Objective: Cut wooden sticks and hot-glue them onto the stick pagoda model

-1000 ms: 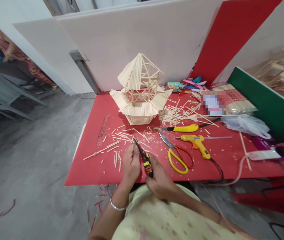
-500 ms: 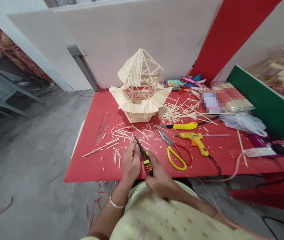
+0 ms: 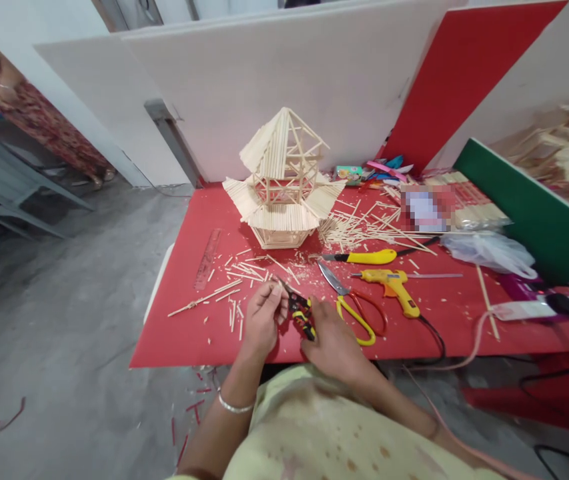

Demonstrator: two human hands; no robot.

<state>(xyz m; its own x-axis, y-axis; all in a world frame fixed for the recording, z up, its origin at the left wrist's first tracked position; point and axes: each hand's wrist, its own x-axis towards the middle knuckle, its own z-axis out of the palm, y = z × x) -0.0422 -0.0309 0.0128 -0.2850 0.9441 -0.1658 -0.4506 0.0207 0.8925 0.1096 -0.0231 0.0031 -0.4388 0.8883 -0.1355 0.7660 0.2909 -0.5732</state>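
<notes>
My right hand [image 3: 334,337] is wrapped round black-and-yellow pliers [image 3: 300,313], their jaws pointing up and left. Close to the jaw tips, my left hand [image 3: 264,317] is closed in a pinch; what it holds, if anything, is too small to make out. Just beyond both hands lie cut pieces of thin wooden stick [image 3: 249,270]. Behind them stands a tiered pagoda-like model [image 3: 284,217] built of sticks, its upper roof partly covered and partly bare frame.
Right of my hands lie scissors [image 3: 357,310], a yellow glue gun [image 3: 389,283] and a yellow-handled cutter [image 3: 369,257]. A heap of sticks [image 3: 354,227] is beside the model. A clear ruler [image 3: 207,260] lies left. A person in patterned clothes [image 3: 49,113] stands far left.
My left fingers have opened out from a tighter curl into a pinch at the jaws. The pliers have tilted further left, and their handles look more spread. The view has shifted slightly.
</notes>
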